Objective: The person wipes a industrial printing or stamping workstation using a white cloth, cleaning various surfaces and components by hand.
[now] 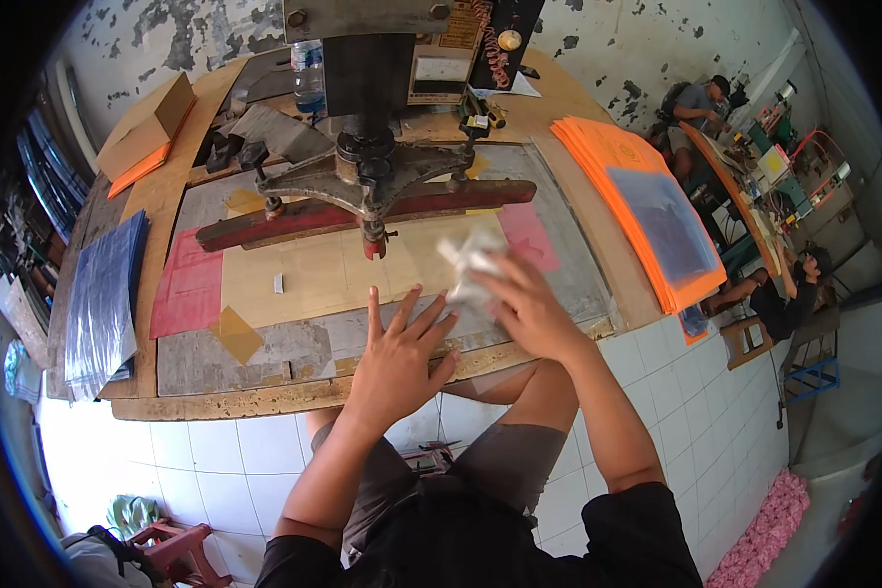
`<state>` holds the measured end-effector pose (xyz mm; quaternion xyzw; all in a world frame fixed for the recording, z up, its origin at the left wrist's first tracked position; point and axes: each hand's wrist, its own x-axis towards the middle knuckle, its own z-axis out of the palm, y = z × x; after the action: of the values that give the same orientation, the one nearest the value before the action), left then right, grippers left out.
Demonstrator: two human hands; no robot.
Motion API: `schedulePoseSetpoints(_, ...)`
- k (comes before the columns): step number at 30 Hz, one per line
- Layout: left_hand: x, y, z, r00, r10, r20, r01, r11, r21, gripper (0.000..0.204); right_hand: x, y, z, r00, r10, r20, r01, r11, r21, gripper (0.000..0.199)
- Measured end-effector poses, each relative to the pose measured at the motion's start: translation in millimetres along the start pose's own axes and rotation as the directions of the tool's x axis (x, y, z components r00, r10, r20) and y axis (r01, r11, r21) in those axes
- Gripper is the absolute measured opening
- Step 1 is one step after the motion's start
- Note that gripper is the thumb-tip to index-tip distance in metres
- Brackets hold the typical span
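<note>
My right hand (534, 306) grips a crumpled white cloth (472, 263), blurred by motion, over the right part of a tan sheet (338, 269). That sheet lies flat on the grey press bed (191, 367), with a red-pink piece (188, 279) at its left end and a pink piece (527, 235) at its right. My left hand (402, 348) rests with fingers spread on the sheet's near edge. A small whitish tag (278, 283) sits on the sheet's left part. Above hangs the press head (367, 176) with its long red bar (451, 203).
Orange sheets topped with blue clear plastic (657, 220) are stacked at the right. Blue plastic sheets (108, 284) lie at the left, below a cardboard box (145, 122). A water bottle (309, 78) stands behind the press. Two people work at a bench (735, 186) far right.
</note>
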<state>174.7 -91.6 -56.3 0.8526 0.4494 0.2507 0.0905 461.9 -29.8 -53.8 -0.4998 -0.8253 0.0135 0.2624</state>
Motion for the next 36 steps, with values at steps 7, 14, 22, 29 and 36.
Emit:
schedulePoseSetpoints(7,5,3,-1,0.999,0.038,-0.022,-0.038,0.999,0.014,0.051,29,84,-14,0.952,0.306,0.007,-0.298,0.930,-0.215,0.051)
schedulePoseSetpoints(14,-1,1,3,1.000,0.012,-0.022,-0.012,1.000,0.006,0.051,4,-21,5,0.995,-0.083,0.048,0.081,0.996,0.035,0.054)
schedulePoseSetpoints(22,3,4,2,0.998,0.044,-0.033,-0.044,0.999,0.025,0.052,-37,42,-33,0.900,0.398,-0.177,-0.432,0.869,-0.240,0.058)
schedulePoseSetpoints(29,1,2,0,0.999,0.038,-0.002,-0.038,0.999,0.030,0.052,-102,-84,-30,0.991,0.023,0.130,-0.011,0.996,-0.090,0.064)
schedulePoseSetpoints(36,1,5,-2,0.999,0.045,-0.019,-0.044,0.999,0.017,0.050,-135,29,-47,0.871,0.427,-0.244,-0.484,0.833,-0.269,0.052)
